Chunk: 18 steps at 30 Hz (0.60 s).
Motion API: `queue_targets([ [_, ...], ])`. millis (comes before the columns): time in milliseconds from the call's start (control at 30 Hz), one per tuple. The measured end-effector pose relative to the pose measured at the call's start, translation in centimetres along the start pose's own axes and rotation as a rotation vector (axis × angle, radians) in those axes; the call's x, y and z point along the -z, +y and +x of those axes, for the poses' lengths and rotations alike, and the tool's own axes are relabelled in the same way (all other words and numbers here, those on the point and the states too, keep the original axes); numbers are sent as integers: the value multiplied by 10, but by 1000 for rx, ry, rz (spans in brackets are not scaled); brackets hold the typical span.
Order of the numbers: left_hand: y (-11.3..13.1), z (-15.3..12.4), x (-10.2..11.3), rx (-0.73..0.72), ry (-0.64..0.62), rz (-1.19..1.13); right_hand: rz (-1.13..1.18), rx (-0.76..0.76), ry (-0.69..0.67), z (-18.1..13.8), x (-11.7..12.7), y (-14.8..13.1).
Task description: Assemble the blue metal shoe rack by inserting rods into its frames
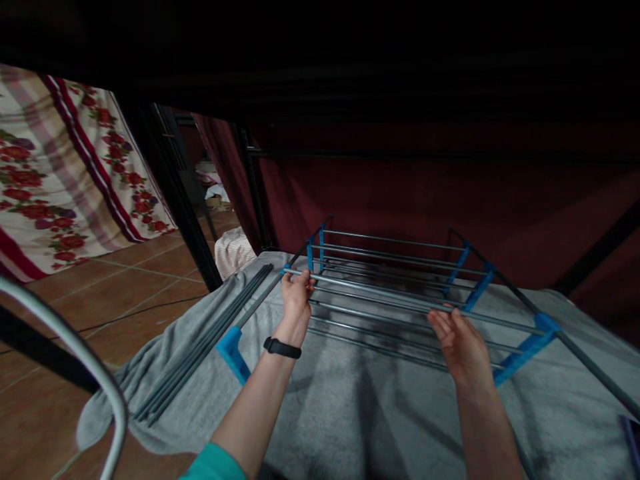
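A rack of grey metal rods with blue plastic connectors lies across a grey blanket (345, 407). My left hand (297, 297) is closed around the front grey rod (373, 288) close to its left end, beside a small blue connector (286, 270). Farther right, the fingers of my right hand (459, 340) curl on that same rod. Its right end meets a blue corner connector (546, 325). Another blue connector (230, 347) sits on the left side bar, below my left hand. Behind, several thinner rods (380, 260) span between the sides.
Several loose grey rods (200, 347) lie bundled on the blanket at the left. Dark bed-frame posts (175, 193) and a low black overhead frame surround the space. A curved pale metal tube (107, 380) rises at the left front. A dark red curtain (400, 193) hangs behind.
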<state>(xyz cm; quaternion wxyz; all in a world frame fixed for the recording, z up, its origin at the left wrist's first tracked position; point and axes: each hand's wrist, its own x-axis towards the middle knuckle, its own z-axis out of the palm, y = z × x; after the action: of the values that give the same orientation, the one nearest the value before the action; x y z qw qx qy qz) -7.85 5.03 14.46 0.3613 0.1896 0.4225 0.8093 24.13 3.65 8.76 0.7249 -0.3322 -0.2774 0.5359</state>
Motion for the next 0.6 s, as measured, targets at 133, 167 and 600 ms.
queue_targets([
  [133, 1, 1, 2, 6, -9, 8, -143, -150, -160, -26, -26, 4],
  [167, 1, 0, 2, 9, -15, 11, -185, -119, -194, -34, -35, 6],
  [600, 82, -64, 42, -352, -335, 497, -1161, 754, -716, -56, -204, 45],
])
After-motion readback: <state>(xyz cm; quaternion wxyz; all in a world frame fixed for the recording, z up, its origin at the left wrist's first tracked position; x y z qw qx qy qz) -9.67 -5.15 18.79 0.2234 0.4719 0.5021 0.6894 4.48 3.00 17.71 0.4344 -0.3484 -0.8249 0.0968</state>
